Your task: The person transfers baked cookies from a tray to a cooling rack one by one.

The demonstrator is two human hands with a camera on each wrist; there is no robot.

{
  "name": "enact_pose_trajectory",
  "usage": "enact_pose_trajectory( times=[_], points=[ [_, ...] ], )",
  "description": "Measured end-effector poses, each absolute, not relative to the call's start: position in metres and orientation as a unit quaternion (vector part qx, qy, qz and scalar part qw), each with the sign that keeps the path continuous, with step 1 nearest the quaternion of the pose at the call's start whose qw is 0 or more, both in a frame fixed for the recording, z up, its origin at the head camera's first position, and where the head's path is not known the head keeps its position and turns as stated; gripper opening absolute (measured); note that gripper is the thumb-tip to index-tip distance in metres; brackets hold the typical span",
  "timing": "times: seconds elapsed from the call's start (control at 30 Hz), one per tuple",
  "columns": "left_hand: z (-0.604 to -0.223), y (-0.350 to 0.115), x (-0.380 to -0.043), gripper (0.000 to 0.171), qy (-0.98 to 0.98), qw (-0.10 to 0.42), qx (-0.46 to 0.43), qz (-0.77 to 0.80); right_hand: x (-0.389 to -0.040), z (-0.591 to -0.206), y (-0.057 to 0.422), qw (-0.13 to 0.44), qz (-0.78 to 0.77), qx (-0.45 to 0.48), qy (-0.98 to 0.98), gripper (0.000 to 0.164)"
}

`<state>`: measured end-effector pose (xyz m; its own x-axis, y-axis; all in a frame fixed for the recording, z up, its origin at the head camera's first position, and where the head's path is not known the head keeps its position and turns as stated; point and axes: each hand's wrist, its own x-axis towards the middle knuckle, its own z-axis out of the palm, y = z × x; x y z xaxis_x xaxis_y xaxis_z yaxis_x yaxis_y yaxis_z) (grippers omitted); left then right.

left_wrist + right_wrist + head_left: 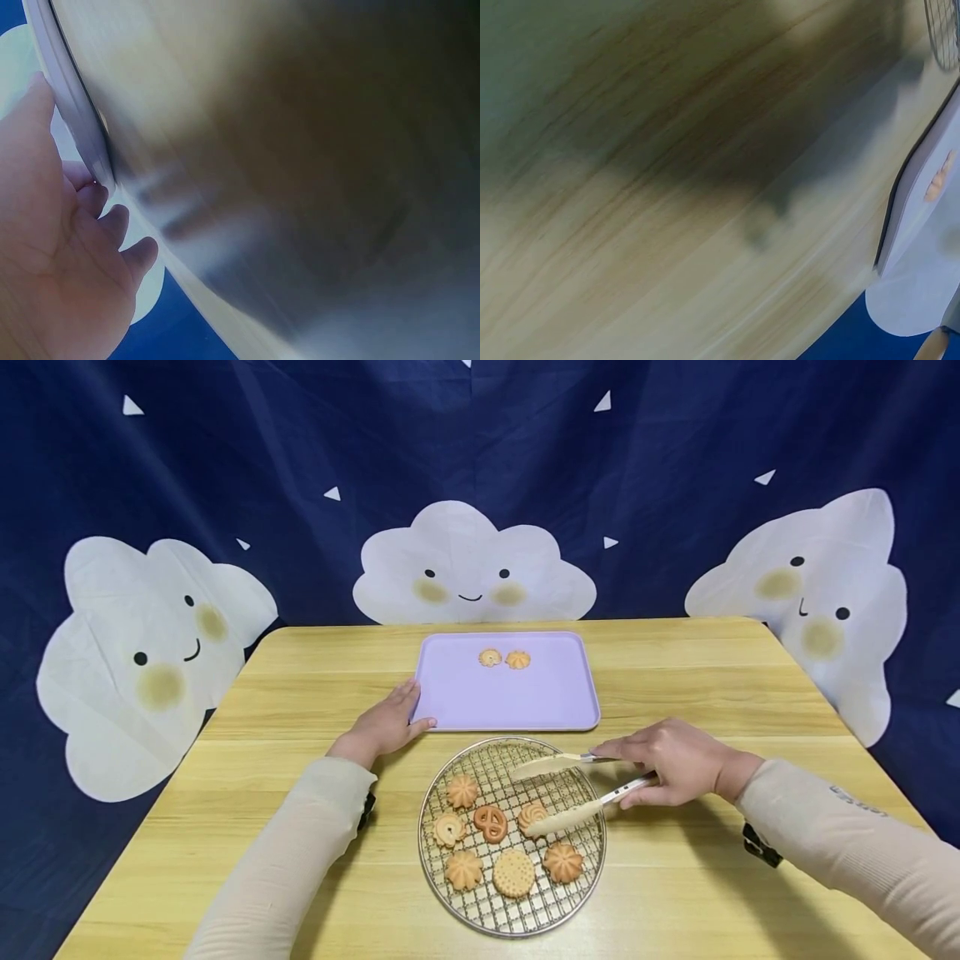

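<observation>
In the head view my left hand (385, 724) holds the front left corner of a lilac tray (510, 702), thumb over the front rim and fingers along the left side. My right hand (678, 764) grips tongs (566, 818) with their two arms spread apart above a round wire rack (512, 928). The nearer tip overlaps a swirled cookie (529, 814); contact cannot be made out. Also on the rack lie a pretzel-shaped cookie (491, 823), a round dotted cookie (513, 872) and several flower-shaped cookies (464, 869). A ring-shaped cookie (490, 657) and a flower-shaped cookie (518, 660) lie on the tray.
All this stands on a wooden table (285, 727), with the tray just beyond the rack. A dark blue curtain (300, 435) with smiling clouds hangs behind the table. The right wrist view shows mostly tabletop and shadow, with the tray's edge (900, 214) at the right.
</observation>
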<state>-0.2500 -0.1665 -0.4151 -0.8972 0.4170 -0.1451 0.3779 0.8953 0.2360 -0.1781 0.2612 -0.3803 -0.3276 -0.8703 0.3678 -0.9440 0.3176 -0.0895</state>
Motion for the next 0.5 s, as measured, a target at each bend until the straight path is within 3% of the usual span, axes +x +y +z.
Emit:
enact_pose_trajectory(
  times=[0.5],
  points=[
    [-0.4153, -0.1665, -0.2500, 0.080, 0.969, 0.099, 0.203, 0.102, -0.1840, -0.3863, 0.2551, 0.146, 0.137, 0.516, -0.833, 0.078]
  ],
)
